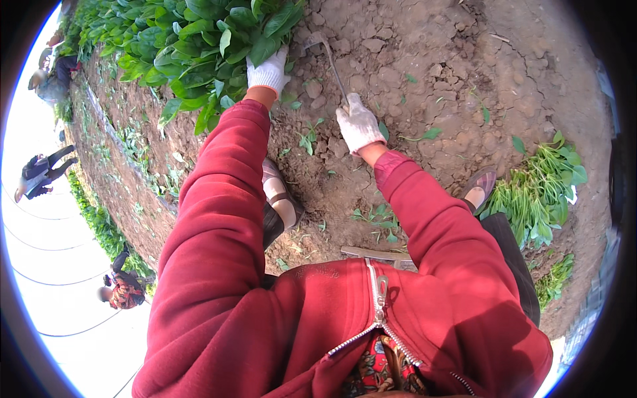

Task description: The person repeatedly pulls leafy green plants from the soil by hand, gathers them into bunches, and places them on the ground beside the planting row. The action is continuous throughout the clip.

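My left hand (267,72), in a white knit glove, reaches in at the edge of the dense standing leafy greens (199,54), which look like spinach. Leaves cover its fingers, so whether they grip any stems is hidden. My right hand (359,122), also gloved, is closed around the handle of a small hand hoe (334,64). The hoe's thin bent shaft runs up to a blade that rests on or just above the cracked soil (428,64), right of the greens. A few loose leaves (309,138) lie on the dirt between my hands.
Beside my right shoe (481,185) lies a pile of cut greens (537,191), with a smaller bunch (555,281) nearer me. A low wooden stool (378,253) shows beneath my body. Several people, one in a patterned jacket (128,293), are farther off at left.
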### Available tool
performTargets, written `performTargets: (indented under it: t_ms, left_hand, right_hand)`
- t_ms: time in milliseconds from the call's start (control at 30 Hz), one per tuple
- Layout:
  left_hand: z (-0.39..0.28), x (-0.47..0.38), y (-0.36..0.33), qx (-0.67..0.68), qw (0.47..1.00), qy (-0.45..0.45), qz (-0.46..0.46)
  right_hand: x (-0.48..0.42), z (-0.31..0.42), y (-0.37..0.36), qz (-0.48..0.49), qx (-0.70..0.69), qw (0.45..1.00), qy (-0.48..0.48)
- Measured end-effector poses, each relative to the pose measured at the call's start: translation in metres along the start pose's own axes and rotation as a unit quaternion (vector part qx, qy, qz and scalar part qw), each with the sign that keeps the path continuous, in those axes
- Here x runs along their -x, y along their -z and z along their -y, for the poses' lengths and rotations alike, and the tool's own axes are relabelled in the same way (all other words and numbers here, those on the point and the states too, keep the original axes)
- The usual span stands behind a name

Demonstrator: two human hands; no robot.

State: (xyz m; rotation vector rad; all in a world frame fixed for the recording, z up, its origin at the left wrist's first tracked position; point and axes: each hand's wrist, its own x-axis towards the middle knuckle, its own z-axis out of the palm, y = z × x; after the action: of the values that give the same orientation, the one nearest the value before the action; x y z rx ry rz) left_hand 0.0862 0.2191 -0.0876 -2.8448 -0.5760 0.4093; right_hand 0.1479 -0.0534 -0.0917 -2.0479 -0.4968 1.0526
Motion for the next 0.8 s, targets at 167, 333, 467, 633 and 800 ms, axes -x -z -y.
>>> performTargets:
  t_ms: [167,333,467,633,800]
  left_hand:
    - [0.016,-0.01,-0.025,-0.047,0.998,0.038,-0.014]
    - [0.024,-0.012,-0.015,-0.068,0.995,0.038,0.055]
    - [0.024,-0.008,-0.008,0.026,0.992,0.097,0.071]
    - [0.02,-0.002,-0.008,-0.006,0.994,0.082,0.078]
    - [0.022,0.002,-0.012,-0.027,0.996,0.055,0.066]
  right_hand:
    - [-0.035,0.018,-0.028,-0.016,0.03,0.999,0.014]
    - [-0.044,0.029,-0.055,-0.034,0.079,0.996,-0.005]
    - [-0.048,0.04,-0.073,-0.025,0.09,0.995,-0.047]
    - [-0.058,0.048,-0.09,-0.008,0.04,0.997,-0.072]
    - [-0.053,0.047,-0.101,-0.003,0.024,0.995,-0.095]
